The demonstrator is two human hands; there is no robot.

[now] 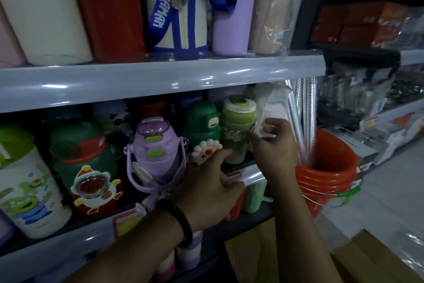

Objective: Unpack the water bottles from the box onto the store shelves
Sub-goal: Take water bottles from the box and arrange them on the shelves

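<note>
A green water bottle [236, 131] with a pale lid stands upright at the right end of the middle shelf [91, 227]. My left hand [206, 184] reaches in from below, its index finger stretched out to the bottle's lower left side. My right hand [275, 147] is at the bottle's right side, fingers loosely spread, with one fingertip against the bottle. Neither hand wraps around it. A cardboard box [371, 257] lies on the floor at the lower right, its inside hidden.
Left of the green bottle stand a dark green bottle [202, 122], a purple strapped bottle [156, 152] and cartoon-printed bottles [89, 168]. Tall tumblers fill the upper shelf [160, 78]. An orange bucket [328, 177] holding clear wrapped rolls stands right of the shelf end.
</note>
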